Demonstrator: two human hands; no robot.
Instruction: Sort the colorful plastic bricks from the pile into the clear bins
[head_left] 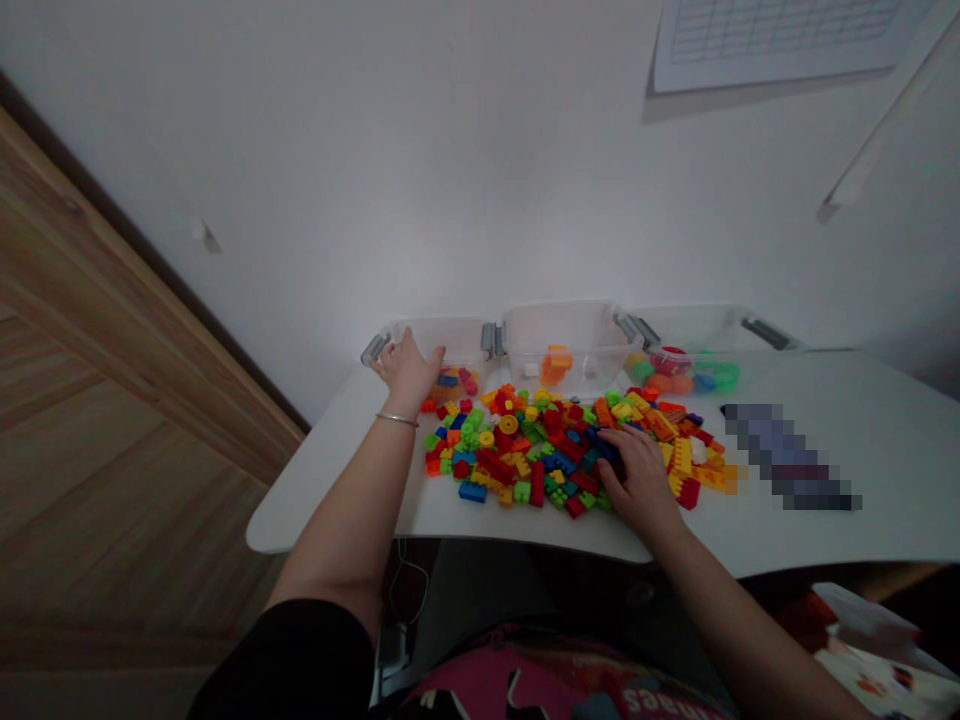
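A pile of coloured building blocks (555,445) lies spread on the white table (862,470). My left hand (409,368) reaches over the front rim of the left clear plastic bin (450,345), fingers curled; whether it holds a block I cannot make out. My right hand (637,475) rests on the right part of the pile, fingers bent over a dark blue block (604,447). A thin bracelet sits on my left wrist.
A middle clear bin (562,345) holds orange pieces; a right bin (697,345) holds round coloured pieces. A blurred dark object (791,455) lies on the table at right. The wall is right behind the bins; a wooden door stands at left.
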